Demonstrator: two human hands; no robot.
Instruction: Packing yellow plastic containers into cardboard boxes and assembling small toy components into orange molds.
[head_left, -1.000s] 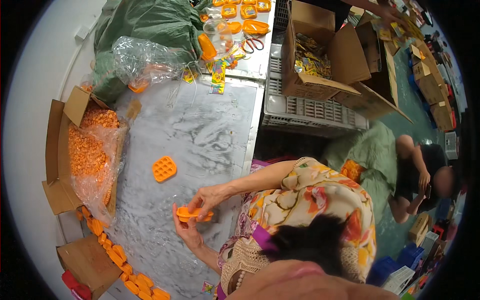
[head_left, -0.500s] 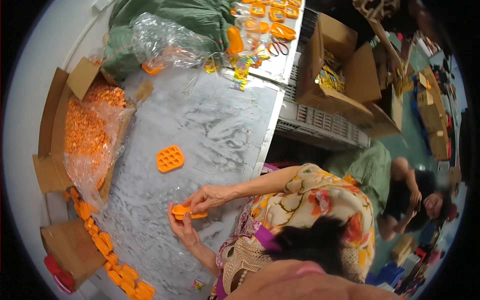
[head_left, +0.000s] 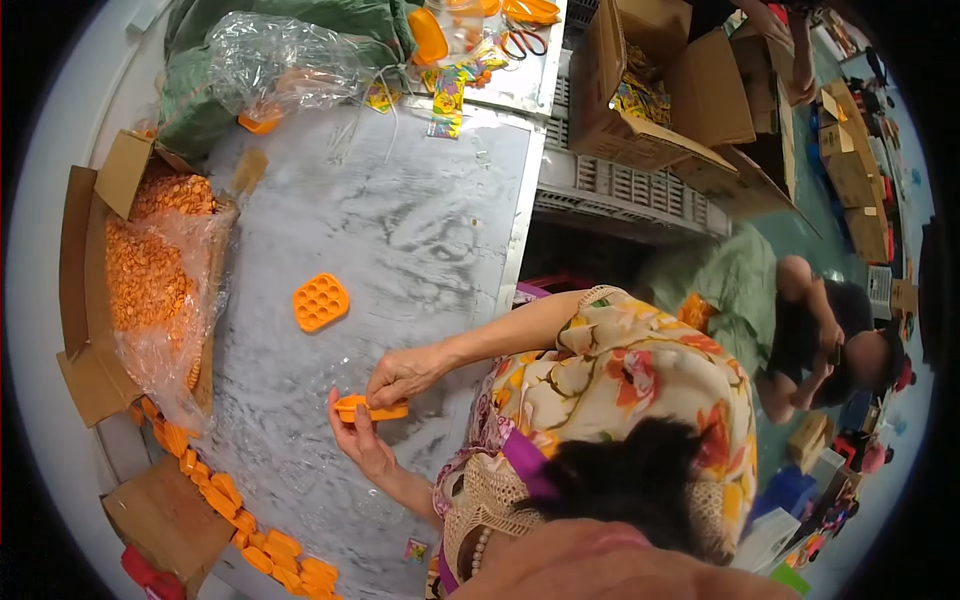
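Just left of the frame's centre and a little below it, a flat orange plastic piece is held between two hands above the grey marbled table. The left hand sits below it, palm turned up, fingers loosely curled so the piece rests against the fingertips and thumb. The right hand comes from the right and closes down on the piece's upper right edge, fingers bunched narrow around it; whether it pinches or merely presses is hard to tell at this size. Up and to the left, apart from both hands, an orange tray with round dimples lies flat on the table. At the far left stands a cardboard box of small orange parts lined with clear plastic.
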